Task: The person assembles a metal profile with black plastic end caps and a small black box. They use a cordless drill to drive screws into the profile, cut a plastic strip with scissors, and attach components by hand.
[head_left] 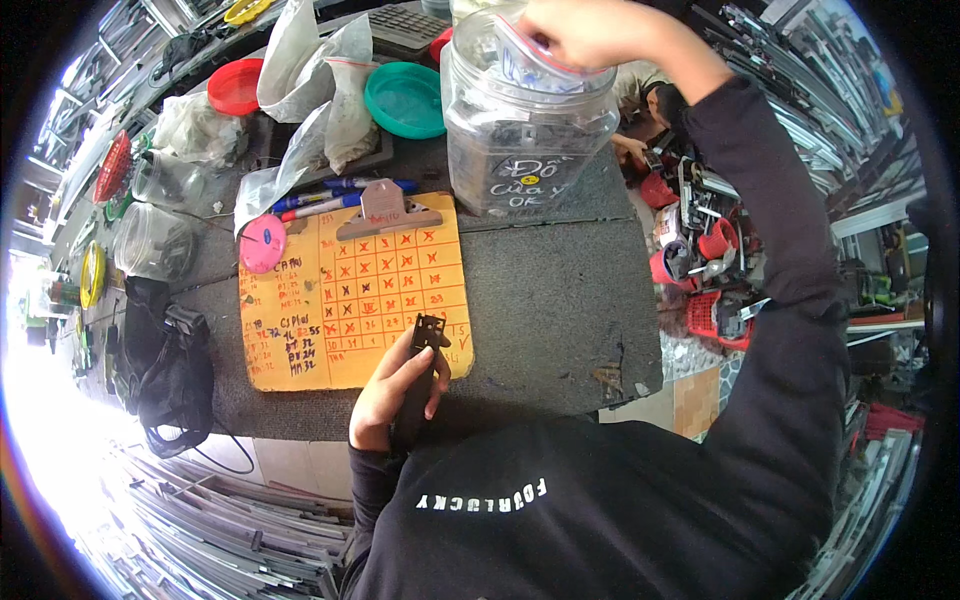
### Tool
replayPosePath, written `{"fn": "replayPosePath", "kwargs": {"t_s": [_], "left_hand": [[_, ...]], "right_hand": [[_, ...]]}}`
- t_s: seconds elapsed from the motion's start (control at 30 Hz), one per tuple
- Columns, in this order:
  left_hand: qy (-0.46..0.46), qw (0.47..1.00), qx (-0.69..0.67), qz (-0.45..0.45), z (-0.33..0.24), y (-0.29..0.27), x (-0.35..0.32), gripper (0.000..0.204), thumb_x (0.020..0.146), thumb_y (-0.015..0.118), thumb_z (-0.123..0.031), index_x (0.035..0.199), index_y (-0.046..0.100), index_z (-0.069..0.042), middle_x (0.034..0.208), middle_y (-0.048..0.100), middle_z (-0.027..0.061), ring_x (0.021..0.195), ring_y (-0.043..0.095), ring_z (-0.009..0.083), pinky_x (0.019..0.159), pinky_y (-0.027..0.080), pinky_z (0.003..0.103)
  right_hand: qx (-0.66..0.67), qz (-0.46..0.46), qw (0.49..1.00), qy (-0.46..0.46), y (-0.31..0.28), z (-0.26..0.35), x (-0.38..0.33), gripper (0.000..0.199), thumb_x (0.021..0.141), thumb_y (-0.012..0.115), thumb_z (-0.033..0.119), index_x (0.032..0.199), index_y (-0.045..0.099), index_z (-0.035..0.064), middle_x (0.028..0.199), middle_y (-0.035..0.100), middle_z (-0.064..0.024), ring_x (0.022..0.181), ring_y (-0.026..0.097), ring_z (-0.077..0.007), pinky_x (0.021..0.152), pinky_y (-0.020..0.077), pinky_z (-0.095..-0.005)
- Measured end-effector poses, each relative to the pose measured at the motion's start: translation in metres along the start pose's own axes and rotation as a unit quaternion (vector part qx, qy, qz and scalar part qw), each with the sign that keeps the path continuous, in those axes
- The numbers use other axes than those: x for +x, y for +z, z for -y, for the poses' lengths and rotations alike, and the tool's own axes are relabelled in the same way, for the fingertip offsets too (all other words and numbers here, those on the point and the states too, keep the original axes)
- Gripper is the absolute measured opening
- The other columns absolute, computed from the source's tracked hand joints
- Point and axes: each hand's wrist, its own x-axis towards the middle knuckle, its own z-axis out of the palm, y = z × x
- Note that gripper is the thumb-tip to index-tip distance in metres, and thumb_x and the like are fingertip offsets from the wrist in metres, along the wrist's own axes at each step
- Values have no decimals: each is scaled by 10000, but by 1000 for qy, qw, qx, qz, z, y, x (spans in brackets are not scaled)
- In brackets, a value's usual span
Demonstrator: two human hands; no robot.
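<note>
Support surface: a table covered in dark grey felt-like material is being used as the carrier.
Front left: an orange clipboard with a marked grid is being carried flat.
Behind the clipboard: blue pens and a pink round disc are being supported.
Rear centre: a clear plastic jar is being borne upright.
Rear left: a teal lid, a red lid and clear plastic bags are being held.

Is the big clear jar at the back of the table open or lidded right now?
Open. The clear jar has no lid on its mouth, the right hand reaches into it with a small plastic bag, and a teal lid lies beside it.
</note>
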Motion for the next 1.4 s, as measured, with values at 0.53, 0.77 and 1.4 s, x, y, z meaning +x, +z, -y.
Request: {"fn": "replayPosePath", "kwargs": {"t_s": [0.53,0.77,1.4], "left_hand": [[2,985,175,-2,-30,58,-11,221,1064,496,-180,1194,525,-3,836,605,15,675,512,58,601,428,216],[-29,980,197,5,-30,63,-4,252,1064,483,-194,1217,517,3,850,612,25,667,503,56,621,416,206],[55,925,322,192,-147,23,-54,285,841,769,-105,1002,547,-27,816,629,61,623,638,174,508,462,267]], "right_hand": [[697,-52,666,261,113,212,-91,133,831,697,-83,931,669,0,954,665,-43,928,673,-127,844,546,-275],[709,-89,596,366,139,227,-99,94,899,708,6,990,685,0,964,680,-17,913,646,-89,829,525,-248],[759,-106,546,338,153,216,-110,125,984,653,123,1024,642,6,880,633,-18,826,628,-102,750,530,-267]]}}
